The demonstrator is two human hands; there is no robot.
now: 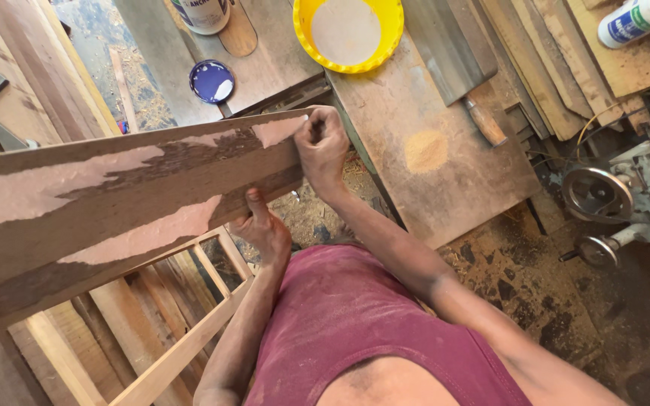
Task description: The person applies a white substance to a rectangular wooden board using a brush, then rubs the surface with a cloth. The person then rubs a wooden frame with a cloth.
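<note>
Centrally, a long wooden board [114, 203] runs from the left edge of the frame to just left of centre, its face patched with pale pinkish filler over darker bare wood. It appears to be held on a slant so that its near end sits within reach of both hands and its coated face is turned up toward the viewer.

The left hand [263, 229], below the board's end at centre, grips the lower edge: the thumb lies flat on the face and the other fingers curl underneath, out of sight, apparently bearing the board's weight. The right hand [323, 146], just above, is closed at the board's upper corner, fingers [316, 128] bunched tightly and pressed against the end; whether they pinch a small tool or scrap cannot be told.

Behind, in the upper half of the frame, a workbench [445, 188] carries a yellow bowl [348, 34] of pale filler, a blue lid [211, 81] and a small heap of sawdust [425, 150]. A light wooden frame [182, 346] leans at lower left. A metal pulley wheel [596, 195] sits at right.
</note>
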